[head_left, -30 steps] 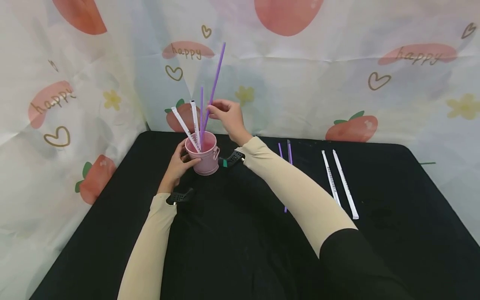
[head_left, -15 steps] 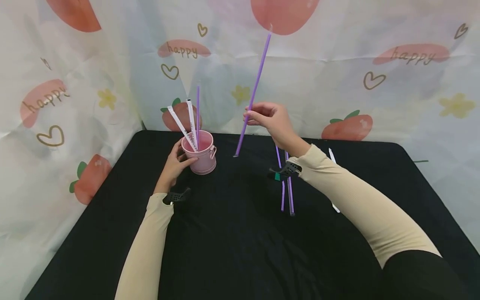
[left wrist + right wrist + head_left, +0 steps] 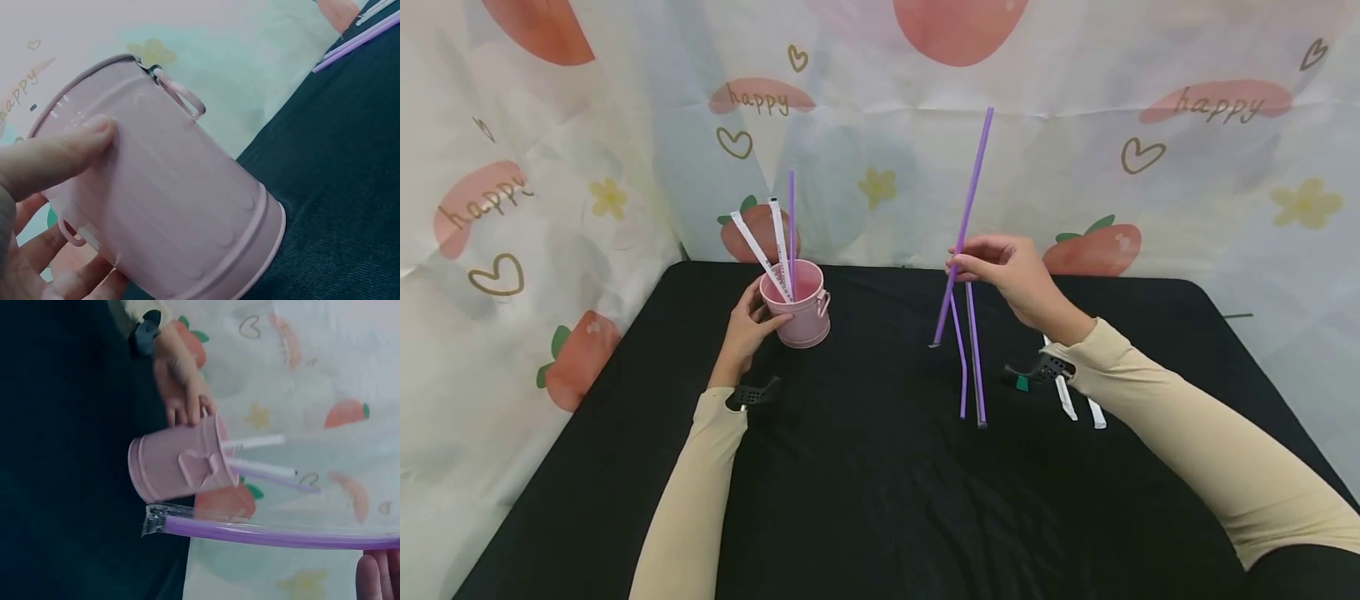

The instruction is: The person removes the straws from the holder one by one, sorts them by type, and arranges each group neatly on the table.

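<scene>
A small pink bucket [image 3: 805,323] with side handles stands at the table's back left. My left hand [image 3: 743,337] grips its left side, the thumb across the front wall [image 3: 162,181]. Inside the bucket lean two white paper-wrapped straws [image 3: 778,242] and one purple straw [image 3: 792,221]. Between thumb and fingers my right hand [image 3: 1011,275] pinches a purple straw [image 3: 966,208] in a clear wrapper [image 3: 155,520], tilted above the table. Just below it, two more purple straws [image 3: 976,367] lie on the black cloth.
Two white wrapped straws [image 3: 1064,398] lie right of the purple ones, partly hidden by my right wrist and its black strap [image 3: 1041,367]. A black cloth [image 3: 865,483] covers the table. Behind hangs a printed curtain [image 3: 865,100].
My right hand has lifted the purple straw out of the bucket and carried it right, over the purple straws on the table. My left hand has stayed on the bucket.
</scene>
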{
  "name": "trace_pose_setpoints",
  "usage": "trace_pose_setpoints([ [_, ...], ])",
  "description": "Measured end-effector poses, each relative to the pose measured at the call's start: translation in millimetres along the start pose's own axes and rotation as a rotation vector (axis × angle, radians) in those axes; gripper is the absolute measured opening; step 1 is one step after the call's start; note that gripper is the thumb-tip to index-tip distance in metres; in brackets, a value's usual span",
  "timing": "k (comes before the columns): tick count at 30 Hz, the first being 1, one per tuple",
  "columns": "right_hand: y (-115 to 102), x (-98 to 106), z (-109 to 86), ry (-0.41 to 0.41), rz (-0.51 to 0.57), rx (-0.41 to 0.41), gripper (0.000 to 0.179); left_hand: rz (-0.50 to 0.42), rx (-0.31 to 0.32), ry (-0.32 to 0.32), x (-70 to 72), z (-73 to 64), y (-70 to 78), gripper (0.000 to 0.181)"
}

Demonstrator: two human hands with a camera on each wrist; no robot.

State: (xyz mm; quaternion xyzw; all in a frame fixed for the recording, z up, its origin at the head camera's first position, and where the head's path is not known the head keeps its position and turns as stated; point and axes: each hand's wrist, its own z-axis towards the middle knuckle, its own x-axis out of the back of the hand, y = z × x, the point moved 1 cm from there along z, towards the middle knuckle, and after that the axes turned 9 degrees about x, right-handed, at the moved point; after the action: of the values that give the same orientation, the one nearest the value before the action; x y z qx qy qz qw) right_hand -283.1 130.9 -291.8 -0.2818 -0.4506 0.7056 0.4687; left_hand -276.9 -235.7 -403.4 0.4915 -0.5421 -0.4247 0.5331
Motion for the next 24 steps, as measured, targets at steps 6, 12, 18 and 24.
trace_pose_setpoints([
  [6, 10.0, 24.0, -14.3, 0.012, -0.036, -0.075, 0.014, 0.003, -0.002, 0.017, -3.6, -6.0, 6.0, 0.080],
  [12, 21.1, 44.2, -29.0, 0.016, -0.190, -0.208, 0.011, -0.015, -0.024, 0.008, -4.5, -5.5, 4.2, 0.079],
  [18, 37.1, 57.0, -41.5, -0.050, -0.273, -0.327, 0.026, -0.035, -0.055, -0.015, -6.2, -3.1, 1.8, 0.083],
  [24, 57.5, 54.7, -47.8, -0.072, -0.305, -0.416, 0.041, -0.048, -0.081, -0.006, -8.2, 0.6, -1.5, 0.086],
])
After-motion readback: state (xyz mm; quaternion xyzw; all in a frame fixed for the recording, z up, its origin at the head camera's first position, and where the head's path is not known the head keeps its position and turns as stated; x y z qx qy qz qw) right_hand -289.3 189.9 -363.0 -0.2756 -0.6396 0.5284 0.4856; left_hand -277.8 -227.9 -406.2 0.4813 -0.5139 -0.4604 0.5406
